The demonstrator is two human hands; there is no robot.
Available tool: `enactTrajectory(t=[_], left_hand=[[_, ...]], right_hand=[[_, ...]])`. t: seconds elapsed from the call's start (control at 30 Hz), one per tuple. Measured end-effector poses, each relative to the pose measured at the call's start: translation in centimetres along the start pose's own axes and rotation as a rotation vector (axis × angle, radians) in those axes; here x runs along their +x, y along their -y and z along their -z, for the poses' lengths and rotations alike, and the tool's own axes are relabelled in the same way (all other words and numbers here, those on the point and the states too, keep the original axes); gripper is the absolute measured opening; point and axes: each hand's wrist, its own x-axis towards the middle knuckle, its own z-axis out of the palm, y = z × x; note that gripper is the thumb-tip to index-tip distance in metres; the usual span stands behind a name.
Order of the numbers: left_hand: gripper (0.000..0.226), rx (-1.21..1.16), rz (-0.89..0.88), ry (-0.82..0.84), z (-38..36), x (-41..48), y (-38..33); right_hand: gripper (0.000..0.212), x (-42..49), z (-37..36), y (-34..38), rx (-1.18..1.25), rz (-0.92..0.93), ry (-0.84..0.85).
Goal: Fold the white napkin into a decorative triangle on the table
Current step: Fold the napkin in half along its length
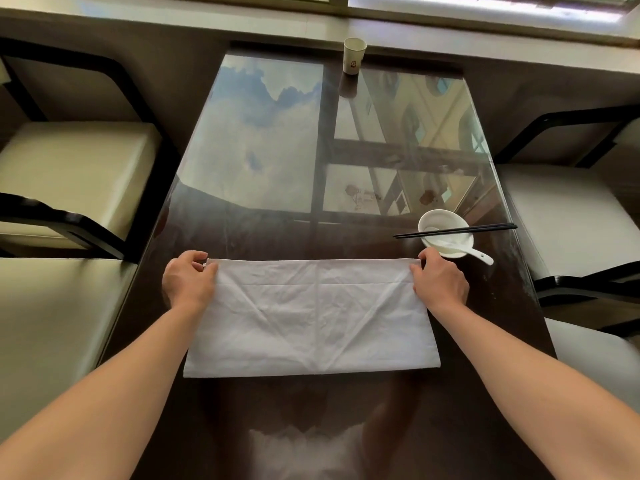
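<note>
The white napkin (311, 317) lies flat on the glass-topped table (263, 174) as a wide rectangle, creased with diagonal fold lines. My left hand (188, 278) pinches its far left corner. My right hand (440, 278) pinches its far right corner. Both far corners sit at the table surface, with the far edge stretched straight between my hands. The near edge lies flat toward me.
A white bowl (445, 230) with a white spoon (464, 251) stands just beyond my right hand, black chopsticks (457, 231) laid across it. A paper cup (354, 55) is at the table's far end. Cream-cushioned chairs (65, 168) flank both sides.
</note>
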Motion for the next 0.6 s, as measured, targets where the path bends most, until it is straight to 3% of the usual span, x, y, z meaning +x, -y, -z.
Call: enactTrajectory(t=[0.13,0.23,0.33,0.43,0.6], left_hand=[[0.040,0.070,-0.100,-0.027,0.3,-2.0,0.6],[0.042,0.258,-0.392,-0.027,0.3,-4.9,2.0],[0.048,0.445,-0.578,0.101,0.1,-6.7,3.4],[0.066,0.609,-0.554,0.274,-0.3,-7.0,4.5],[0.080,0.699,-0.508,0.357,-0.5,-7.1,4.8]], right_hand=[[0.033,-2.2,0.4,0.0,0.067,0.044,-0.004],[0.026,-5.1,0.1,0.1,0.139,0.229,-0.058],[0.034,-7.4,-0.8,0.1,0.023,0.370,-0.022],[0.048,-8.3,-1.8,-0.1,-0.074,0.372,0.090],[0.057,-8.1,-2.4,-0.5,-0.120,0.364,0.209]])
